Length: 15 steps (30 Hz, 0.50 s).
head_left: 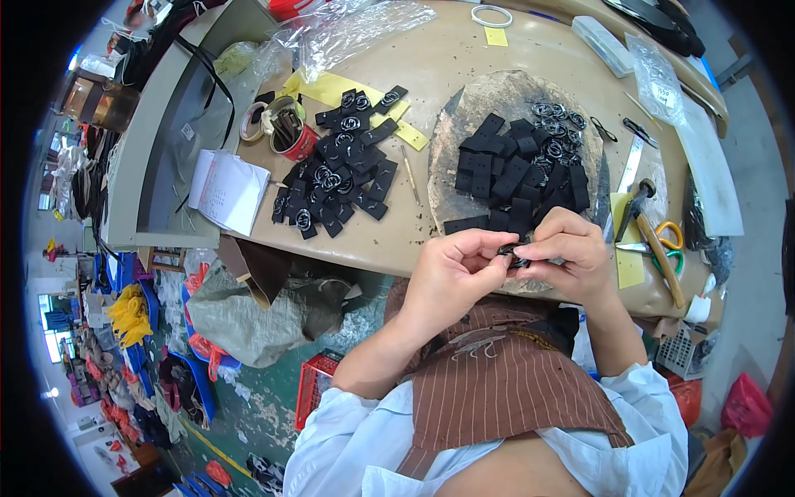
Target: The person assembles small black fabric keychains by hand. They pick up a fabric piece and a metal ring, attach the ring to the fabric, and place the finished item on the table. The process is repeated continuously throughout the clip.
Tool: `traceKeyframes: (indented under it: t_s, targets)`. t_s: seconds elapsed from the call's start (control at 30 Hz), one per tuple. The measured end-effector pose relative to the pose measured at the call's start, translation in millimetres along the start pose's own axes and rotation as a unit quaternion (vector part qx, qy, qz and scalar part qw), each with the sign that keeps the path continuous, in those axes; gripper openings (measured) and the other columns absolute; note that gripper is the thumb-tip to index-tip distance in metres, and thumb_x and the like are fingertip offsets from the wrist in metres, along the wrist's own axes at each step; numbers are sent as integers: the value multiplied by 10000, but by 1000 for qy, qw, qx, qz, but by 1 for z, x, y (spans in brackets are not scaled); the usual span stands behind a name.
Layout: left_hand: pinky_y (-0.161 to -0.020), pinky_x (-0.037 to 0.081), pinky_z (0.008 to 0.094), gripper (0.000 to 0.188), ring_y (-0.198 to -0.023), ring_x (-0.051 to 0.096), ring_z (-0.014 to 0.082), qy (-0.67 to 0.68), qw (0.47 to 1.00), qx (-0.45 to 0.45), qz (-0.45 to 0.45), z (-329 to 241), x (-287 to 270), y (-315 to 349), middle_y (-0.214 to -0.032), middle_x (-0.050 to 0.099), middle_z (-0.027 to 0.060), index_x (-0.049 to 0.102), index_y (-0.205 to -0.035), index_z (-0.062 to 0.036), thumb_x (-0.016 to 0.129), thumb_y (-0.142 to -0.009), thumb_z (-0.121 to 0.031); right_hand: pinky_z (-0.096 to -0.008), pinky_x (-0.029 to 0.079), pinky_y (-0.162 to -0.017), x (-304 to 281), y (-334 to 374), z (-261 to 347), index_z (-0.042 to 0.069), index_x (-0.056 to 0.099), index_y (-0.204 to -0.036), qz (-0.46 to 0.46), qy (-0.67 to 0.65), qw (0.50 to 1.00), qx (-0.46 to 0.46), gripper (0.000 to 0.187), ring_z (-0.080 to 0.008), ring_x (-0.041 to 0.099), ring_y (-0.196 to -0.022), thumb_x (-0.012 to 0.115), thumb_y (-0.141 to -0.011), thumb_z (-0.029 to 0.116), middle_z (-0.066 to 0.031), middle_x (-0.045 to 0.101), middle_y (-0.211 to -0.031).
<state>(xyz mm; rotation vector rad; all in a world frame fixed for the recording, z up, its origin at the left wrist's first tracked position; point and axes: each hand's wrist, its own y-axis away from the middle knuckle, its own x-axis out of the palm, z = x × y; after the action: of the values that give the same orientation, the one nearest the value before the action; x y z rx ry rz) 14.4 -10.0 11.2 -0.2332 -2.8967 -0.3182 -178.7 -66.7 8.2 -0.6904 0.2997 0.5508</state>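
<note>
My left hand (454,273) and my right hand (575,253) meet at the near edge of the table, fingertips pinched together on a small dark ring ornament (517,258). The fingers cover most of it, and whether a black tab is joined to it I cannot tell. Just beyond lies a heap of flat black tabs (512,166) with small holes, on a worn round board (464,99). Shiny dark ring ornaments (556,149) are piled against the heap's right side. Farther left is a pile of black tabs with ring ornaments on them (339,170).
Right of the board lie a hammer (658,248), scissors with orange and green handles (669,236) and a metal ruler (631,174). A thin rod (411,176), a red tin (298,145), tape rolls (252,122) and a notepad (230,190) are on the left. Clear plastic (356,33) lies at the back.
</note>
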Motion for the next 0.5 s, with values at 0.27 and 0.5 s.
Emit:
traceKeyframes:
  t_s: [0.27, 0.5]
  targets:
    - [-773, 503, 218, 219, -885, 599, 85, 216, 974, 58, -46, 25, 16, 3, -973, 634, 69, 576, -1092, 12, 577, -872, 3, -206, 364, -518, 43, 23, 4, 60, 685, -861, -173, -141, 967, 126, 206, -88, 495, -607, 780, -679, 43, -22, 544, -737]
    - [-693, 471, 180, 213, -790, 581, 47, 159, 982, 64, -73, 17, 3, 1, -917, 631, 24, 614, -1078, 1, 580, -869, 22, -239, 441, -564, 27, 8, 22, 64, 679, -957, -131, -7, 988, 82, 289, -127, 552, -688, 773, -683, 44, -45, 565, -795]
